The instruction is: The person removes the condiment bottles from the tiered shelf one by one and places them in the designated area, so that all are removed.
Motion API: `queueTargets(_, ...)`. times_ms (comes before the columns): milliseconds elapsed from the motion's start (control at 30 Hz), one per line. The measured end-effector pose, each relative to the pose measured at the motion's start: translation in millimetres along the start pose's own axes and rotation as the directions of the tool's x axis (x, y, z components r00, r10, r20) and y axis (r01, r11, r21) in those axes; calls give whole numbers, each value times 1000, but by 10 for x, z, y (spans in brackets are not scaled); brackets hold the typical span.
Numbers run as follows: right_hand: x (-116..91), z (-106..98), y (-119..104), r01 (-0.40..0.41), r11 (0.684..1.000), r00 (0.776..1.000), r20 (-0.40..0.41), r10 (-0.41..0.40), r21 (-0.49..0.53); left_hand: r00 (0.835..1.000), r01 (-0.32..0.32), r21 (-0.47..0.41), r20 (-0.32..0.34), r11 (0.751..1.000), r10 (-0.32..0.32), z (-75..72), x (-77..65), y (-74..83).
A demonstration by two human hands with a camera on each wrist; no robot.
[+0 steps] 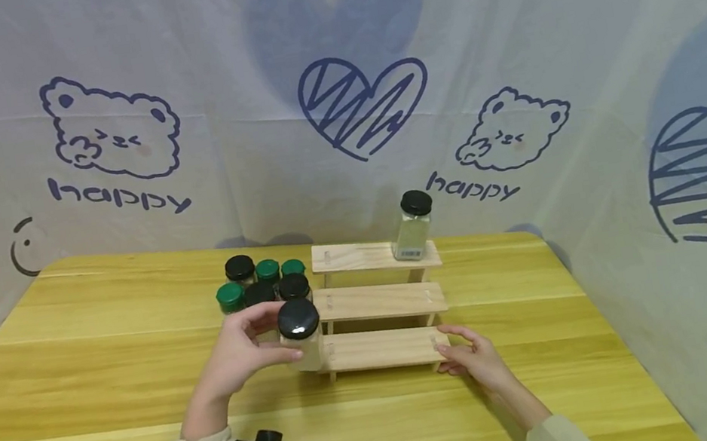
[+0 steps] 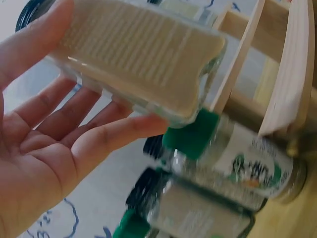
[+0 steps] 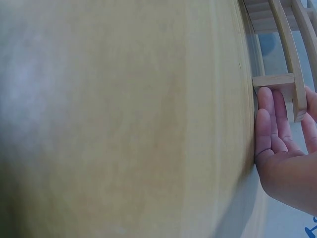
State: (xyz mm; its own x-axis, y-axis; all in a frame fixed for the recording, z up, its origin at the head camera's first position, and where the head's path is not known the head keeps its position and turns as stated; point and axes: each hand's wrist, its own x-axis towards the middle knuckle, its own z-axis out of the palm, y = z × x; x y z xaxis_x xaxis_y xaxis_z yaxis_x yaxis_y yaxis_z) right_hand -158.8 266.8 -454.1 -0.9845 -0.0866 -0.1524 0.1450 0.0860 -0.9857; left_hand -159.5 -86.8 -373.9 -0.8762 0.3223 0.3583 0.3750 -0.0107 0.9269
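Note:
My left hand (image 1: 237, 357) grips a square glass spice jar (image 1: 308, 353) of pale powder with a black lid. In the left wrist view the jar (image 2: 138, 54) tilts above other jars, held between thumb and fingers. It is by the left end of the lowest shelf of a three-step wooden rack (image 1: 380, 349). My right hand (image 1: 481, 363) holds that shelf's right end. In the right wrist view some of its fingers (image 3: 265, 124) lie against the rack's leg, below the board. Another black-lidded jar (image 1: 413, 230) stands at the right end of the top shelf.
Left of the rack several jars with black and green lids cluster, among them a green-lidded jar (image 1: 231, 297) and a black-lidded jar (image 1: 240, 269). The wooden table (image 1: 107, 364) reaches back to a white cloth (image 1: 226, 102) printed with hearts and bears.

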Motion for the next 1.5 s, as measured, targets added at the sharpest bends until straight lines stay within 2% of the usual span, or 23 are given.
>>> queueTargets(167, 7, -8, 3, 9, 1000, 1000, 3, -9, -2, 999, 49, 24, -22, 999, -48, -123, -65, -36)
queueTargets(400, 14, -19, 10, 18, 1000, 1000, 7, -18, 5, 999, 10, 26, -40, 1000, -9, -247, -136, -83)
queueTargets(533, 10, -24, 15, 20, 1000, 1000, 6, -20, 7, 998, 18, -9, -58, 1000, -19, -302, -171, -140)
queueTargets(667, 10, -31, 24, 18, 1000, 1000, 7, -18, 5, 993, 63, 7, -104, 998, -62, -343, -189, -201)
queueTargets(800, 13, -35, 28, 11, 1000, 1000, 3, -11, 3, 978, 152, 70, -155, 986, -140, -370, -191, -235)
queueTargets(967, 13, -27, 23, 5, 1000, 1000, -3, -5, 0, 964, 223, 108, -172, 969, -203, -385, -189, -287)
queueTargets(1200, 8, -14, 17, 14, 1000, 1000, -5, -14, -6, 955, 254, 81, -179, 964, -237, -385, -158, -401)
queueTargets(1500, 18, -10, 26, 21, 1000, 1000, -9, -21, -5, 945, 277, 68, -203, 959, -258, -360, -137, -457)
